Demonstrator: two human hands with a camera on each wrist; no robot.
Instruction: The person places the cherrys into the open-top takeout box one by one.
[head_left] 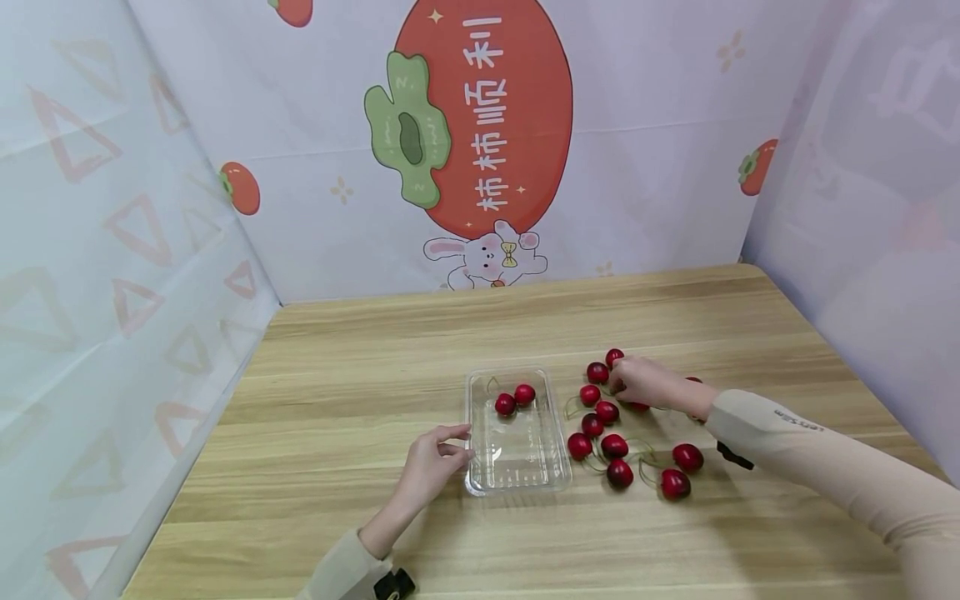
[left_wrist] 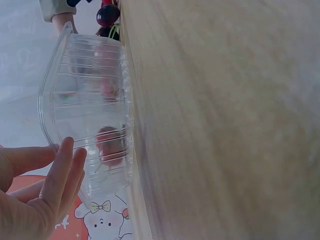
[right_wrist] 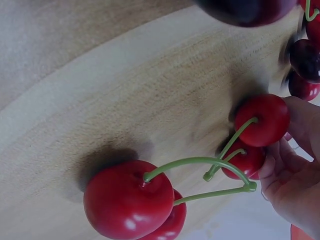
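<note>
A clear plastic container (head_left: 558, 450) stands on the table, with two red cherries (head_left: 514, 400) toward its far end. My left hand (head_left: 437, 460) holds its left rim; in the left wrist view, the thumb and fingers (left_wrist: 64, 162) meet at the rim and outer wall. To the right of the container, my right hand (head_left: 651, 383) reaches down into a spread of loose cherries (head_left: 606, 412). Its fingertips pinch at a cherry, of which only a small red part shows between them. Beside those fingers lie two stemmed cherries (right_wrist: 262, 120) in the right wrist view.
Nearer the table's front, two stemmed cherries (head_left: 681, 471) lie below the right forearm. Another cherry (head_left: 694, 380) is partly hidden behind the right wrist. The wooden table (head_left: 337, 375) is bordered by printed cloth (head_left: 637, 167) behind and at both sides.
</note>
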